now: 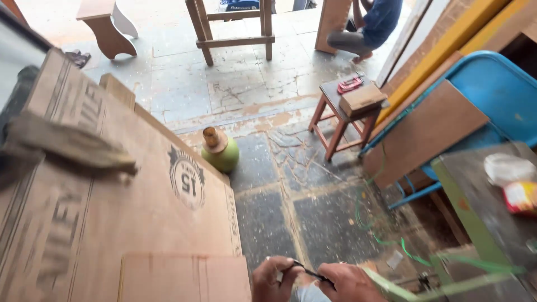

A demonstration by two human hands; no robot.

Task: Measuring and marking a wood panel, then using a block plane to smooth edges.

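Note:
My left hand (272, 279) and my right hand (349, 282) are low at the bottom edge, close together. Both pinch a thin dark pencil-like tool (309, 273) that runs between them. Just left of my hands lies a large plywood sheet (112, 212) with printed stamps, and a smaller board (184, 278) rests on its near corner. A worn cloth glove or rag (67, 144) lies on the sheet at the left, blurred.
A green round jug with a tan neck (220, 150) stands on the stone floor. A small red stool (347, 114) carries a wood block and a red tool. A blue chair (492, 92), boards and a green-edged table (481, 212) crowd the right. A person crouches far back.

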